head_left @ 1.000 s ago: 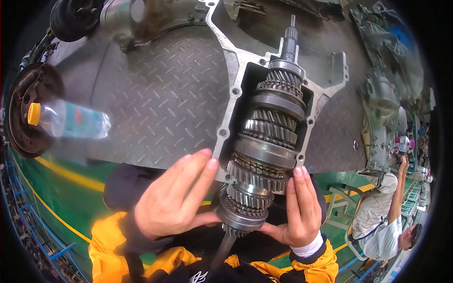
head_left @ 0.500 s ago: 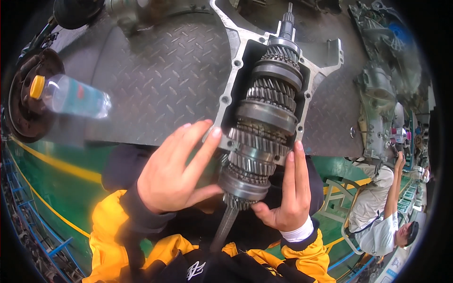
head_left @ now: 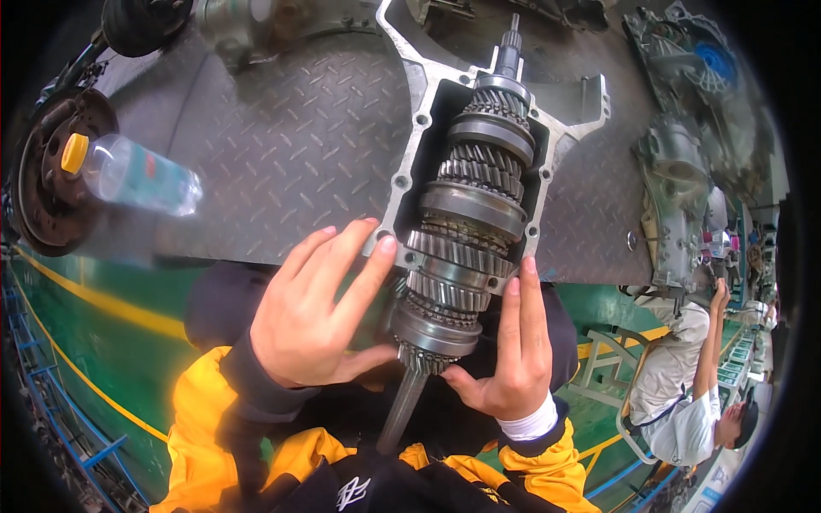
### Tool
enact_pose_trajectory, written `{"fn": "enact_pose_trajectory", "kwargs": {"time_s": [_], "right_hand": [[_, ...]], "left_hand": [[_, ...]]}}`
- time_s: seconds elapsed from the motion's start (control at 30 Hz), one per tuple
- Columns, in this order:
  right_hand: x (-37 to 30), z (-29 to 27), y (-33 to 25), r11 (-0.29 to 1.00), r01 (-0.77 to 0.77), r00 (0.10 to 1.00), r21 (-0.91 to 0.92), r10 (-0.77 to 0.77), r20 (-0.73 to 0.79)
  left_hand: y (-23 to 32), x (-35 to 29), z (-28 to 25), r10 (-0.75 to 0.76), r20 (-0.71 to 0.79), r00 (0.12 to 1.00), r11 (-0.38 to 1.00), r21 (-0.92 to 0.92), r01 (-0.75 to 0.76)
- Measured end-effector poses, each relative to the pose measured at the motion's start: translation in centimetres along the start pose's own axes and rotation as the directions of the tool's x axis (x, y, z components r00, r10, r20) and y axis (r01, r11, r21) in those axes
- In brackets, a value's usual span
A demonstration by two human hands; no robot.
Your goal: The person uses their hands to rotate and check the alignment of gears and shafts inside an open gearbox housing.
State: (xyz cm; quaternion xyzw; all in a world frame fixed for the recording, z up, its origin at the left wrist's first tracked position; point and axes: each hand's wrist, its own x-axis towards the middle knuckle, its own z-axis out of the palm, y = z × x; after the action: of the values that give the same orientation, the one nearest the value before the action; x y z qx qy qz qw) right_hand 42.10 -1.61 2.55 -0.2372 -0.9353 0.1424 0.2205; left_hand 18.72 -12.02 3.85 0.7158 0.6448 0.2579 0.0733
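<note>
A gear shaft assembly (head_left: 475, 205) with several toothed gears and smooth rings lies lengthwise in an open grey metal gearbox housing (head_left: 401, 181). Its near gears and a plain shaft end (head_left: 403, 410) stick out past the housing's near edge toward me. My left hand (head_left: 312, 308) has its fingers stretched out, fingertips at the housing's near left corner and thumb by the nearest small gear. Against the near right corner rest the straight fingers of my right hand (head_left: 516, 359), its thumb pointing at that same small gear. Neither hand is wrapped round anything.
The housing stands on a tread-plate metal table (head_left: 282, 145). At the left lie a clear bottle with a yellow cap (head_left: 141, 175) and a rusty round brake part (head_left: 51, 201). Metal castings (head_left: 676, 171) line the right side. Another person (head_left: 688, 402) in pale clothes works at the right.
The housing with its gear shaft has shifted slightly to the left in the picture. My right hand has moved left with it; my left hand stays nearly in place.
</note>
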Motion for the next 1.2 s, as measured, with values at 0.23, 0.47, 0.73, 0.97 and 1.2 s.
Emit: {"fn": "enact_pose_trajectory", "kwargs": {"time_s": [0.23, 0.47, 0.73, 0.97, 1.2], "right_hand": [[-0.8, 0.2, -1.0, 0.994, 0.04, 0.97, 0.103, -0.014, -0.243], [-1.3, 0.8, -1.2, 0.96, 0.098, 0.984, 0.262, -0.055, -0.17], [-1.2, 1.4, 0.0, 0.813, 0.037, 0.999, 0.581, -0.052, 0.008], [-2.0, 3.1, -2.6, 0.429, -0.273, 0.879, 0.861, 0.474, 0.043], [-1.8, 2.9, -2.3, 0.426, -0.305, 0.841, 0.852, 0.54, 0.031]], "left_hand": [[0.3, -0.1, 0.1, -0.031, -0.058, 0.998, 0.999, -0.039, 0.029], [0.3, 0.3, 0.2, -0.041, -0.052, 0.998, 0.999, -0.035, 0.039], [0.2, 0.3, 0.6, -0.048, -0.065, 0.997, 0.996, -0.075, 0.044], [0.1, 0.1, 0.5, -0.073, -0.085, 0.994, 0.991, -0.118, 0.063], [-0.2, 0.3, 1.0, -0.068, -0.042, 0.997, 0.99, -0.123, 0.062]]}}
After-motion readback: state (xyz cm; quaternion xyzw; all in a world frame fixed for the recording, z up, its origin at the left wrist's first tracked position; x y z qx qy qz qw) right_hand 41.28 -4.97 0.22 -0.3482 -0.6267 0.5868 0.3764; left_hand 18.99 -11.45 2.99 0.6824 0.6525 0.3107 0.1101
